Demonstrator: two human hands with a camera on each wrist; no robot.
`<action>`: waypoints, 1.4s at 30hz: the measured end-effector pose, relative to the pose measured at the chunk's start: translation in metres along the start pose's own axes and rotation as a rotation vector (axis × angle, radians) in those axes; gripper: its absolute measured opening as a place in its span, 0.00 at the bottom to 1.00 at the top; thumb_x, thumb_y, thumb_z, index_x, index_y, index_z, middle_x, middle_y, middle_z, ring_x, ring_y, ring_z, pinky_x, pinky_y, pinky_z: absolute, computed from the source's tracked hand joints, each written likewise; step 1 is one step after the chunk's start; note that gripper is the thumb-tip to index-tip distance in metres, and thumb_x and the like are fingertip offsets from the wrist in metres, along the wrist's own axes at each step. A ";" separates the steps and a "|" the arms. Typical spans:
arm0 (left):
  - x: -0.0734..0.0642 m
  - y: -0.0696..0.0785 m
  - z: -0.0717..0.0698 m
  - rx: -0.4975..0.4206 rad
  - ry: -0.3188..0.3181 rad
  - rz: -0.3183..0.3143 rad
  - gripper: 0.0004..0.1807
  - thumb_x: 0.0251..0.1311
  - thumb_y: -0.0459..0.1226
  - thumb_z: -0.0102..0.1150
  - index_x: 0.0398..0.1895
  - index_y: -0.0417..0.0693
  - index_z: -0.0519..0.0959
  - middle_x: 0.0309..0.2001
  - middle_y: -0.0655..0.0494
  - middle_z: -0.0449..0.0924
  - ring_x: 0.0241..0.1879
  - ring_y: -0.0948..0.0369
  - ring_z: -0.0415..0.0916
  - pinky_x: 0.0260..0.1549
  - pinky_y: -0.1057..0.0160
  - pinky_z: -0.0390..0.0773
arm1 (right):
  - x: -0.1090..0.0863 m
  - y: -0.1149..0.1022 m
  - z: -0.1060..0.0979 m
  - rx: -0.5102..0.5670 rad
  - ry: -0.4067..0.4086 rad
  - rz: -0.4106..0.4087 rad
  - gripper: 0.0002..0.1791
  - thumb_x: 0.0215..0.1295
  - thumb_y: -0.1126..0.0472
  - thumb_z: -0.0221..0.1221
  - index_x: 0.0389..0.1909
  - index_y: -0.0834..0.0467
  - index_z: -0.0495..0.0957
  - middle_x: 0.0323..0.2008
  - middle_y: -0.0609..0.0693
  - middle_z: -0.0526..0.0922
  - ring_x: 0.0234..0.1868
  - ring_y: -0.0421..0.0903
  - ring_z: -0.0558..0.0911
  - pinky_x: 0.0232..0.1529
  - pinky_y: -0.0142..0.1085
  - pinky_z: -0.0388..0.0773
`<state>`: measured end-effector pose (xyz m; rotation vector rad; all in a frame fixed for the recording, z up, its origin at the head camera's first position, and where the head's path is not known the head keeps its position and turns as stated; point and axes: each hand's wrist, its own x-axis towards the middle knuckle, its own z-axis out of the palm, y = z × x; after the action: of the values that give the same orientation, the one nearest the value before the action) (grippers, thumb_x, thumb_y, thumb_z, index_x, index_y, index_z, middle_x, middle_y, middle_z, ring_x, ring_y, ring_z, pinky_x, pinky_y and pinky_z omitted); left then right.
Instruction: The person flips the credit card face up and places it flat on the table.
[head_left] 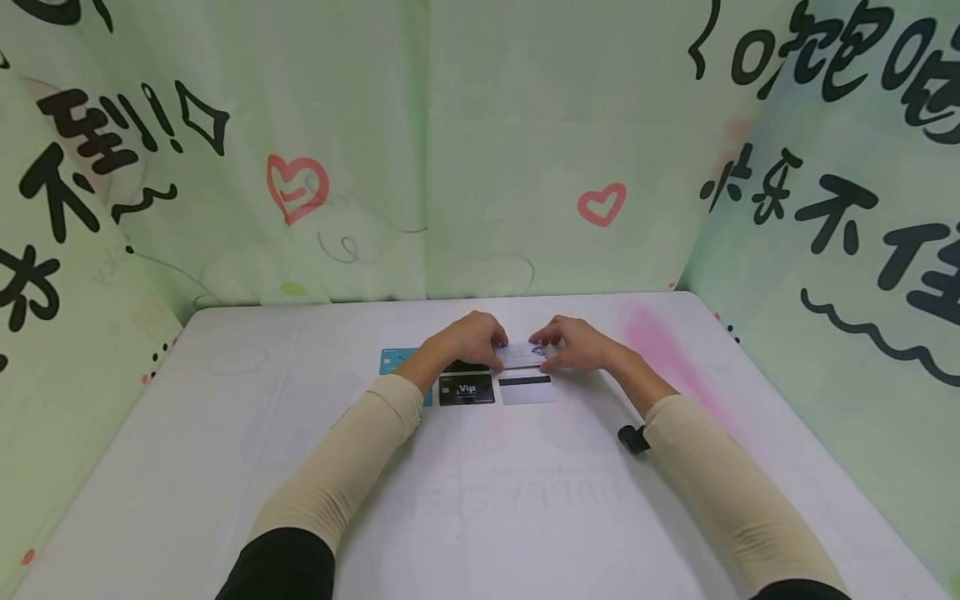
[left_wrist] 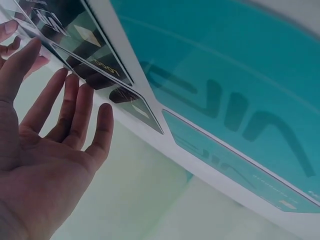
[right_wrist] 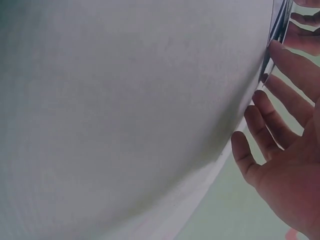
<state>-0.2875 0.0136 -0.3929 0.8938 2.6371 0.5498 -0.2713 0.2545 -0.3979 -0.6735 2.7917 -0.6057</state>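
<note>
Cards lie in two rows on the table. My left hand (head_left: 468, 337) and right hand (head_left: 581, 343) are at opposite ends of a pale card (head_left: 519, 357) in the far row, each holding its edges between thumb and fingertips. Just nearer lies another pale card (head_left: 527, 392) with a dark stripe. Beside it is a black card (head_left: 467, 389) marked "Vip". My left hand partly covers the far black card (head_left: 468, 367). Teal cards (head_left: 395, 358) stand at the left end, partly hidden by the left wrist; a near teal card (left_wrist: 225, 75) looms large in the left wrist view.
The cards are on a white table (head_left: 487, 517) with a pink patch on its right side. Pale green curtains (head_left: 495, 150) with black writing and red hearts enclose the back and sides. A small black device (head_left: 633, 439) is at the right wrist.
</note>
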 end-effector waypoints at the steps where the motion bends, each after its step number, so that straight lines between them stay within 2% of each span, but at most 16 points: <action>1: 0.000 0.000 0.000 -0.001 -0.001 -0.005 0.26 0.61 0.41 0.73 0.61 0.42 0.83 0.57 0.49 0.85 0.54 0.55 0.79 0.64 0.54 0.77 | 0.000 0.000 0.000 0.000 0.002 -0.004 0.29 0.58 0.59 0.74 0.62 0.60 0.83 0.51 0.57 0.81 0.53 0.56 0.78 0.55 0.46 0.72; 7: 0.001 0.002 0.000 -0.001 -0.001 -0.012 0.26 0.61 0.41 0.73 0.61 0.42 0.83 0.58 0.49 0.85 0.54 0.55 0.80 0.65 0.54 0.77 | 0.000 0.000 -0.001 0.004 0.008 -0.019 0.29 0.58 0.59 0.74 0.61 0.61 0.83 0.52 0.59 0.82 0.54 0.57 0.79 0.57 0.50 0.74; 16: 0.000 0.001 0.003 0.007 -0.002 -0.024 0.26 0.61 0.41 0.74 0.61 0.42 0.83 0.58 0.49 0.86 0.55 0.55 0.79 0.65 0.55 0.76 | -0.001 0.001 0.002 0.018 0.000 -0.005 0.30 0.57 0.58 0.75 0.62 0.59 0.83 0.52 0.59 0.81 0.54 0.56 0.78 0.58 0.49 0.73; 24: 0.000 0.002 0.003 0.012 0.005 -0.012 0.26 0.61 0.41 0.74 0.62 0.41 0.83 0.58 0.48 0.86 0.56 0.55 0.80 0.65 0.54 0.76 | -0.002 0.002 0.001 0.000 0.013 -0.019 0.29 0.57 0.59 0.74 0.62 0.60 0.83 0.51 0.59 0.82 0.54 0.56 0.78 0.57 0.50 0.73; 31: 0.000 0.002 0.004 0.003 -0.003 -0.009 0.28 0.61 0.40 0.74 0.64 0.41 0.81 0.60 0.47 0.85 0.59 0.54 0.80 0.67 0.54 0.75 | -0.002 0.002 0.002 0.019 0.010 0.003 0.30 0.57 0.59 0.75 0.62 0.59 0.82 0.51 0.59 0.81 0.54 0.56 0.78 0.58 0.49 0.73; 42: -0.001 0.000 0.003 0.027 0.003 0.000 0.30 0.61 0.41 0.73 0.66 0.42 0.80 0.61 0.48 0.84 0.59 0.54 0.78 0.67 0.54 0.74 | -0.002 0.002 0.003 0.018 0.032 -0.050 0.31 0.57 0.61 0.74 0.62 0.64 0.80 0.49 0.60 0.82 0.52 0.57 0.78 0.59 0.51 0.73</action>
<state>-0.2855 0.0131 -0.3953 0.9013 2.6537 0.5170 -0.2696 0.2564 -0.4016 -0.7386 2.8025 -0.6560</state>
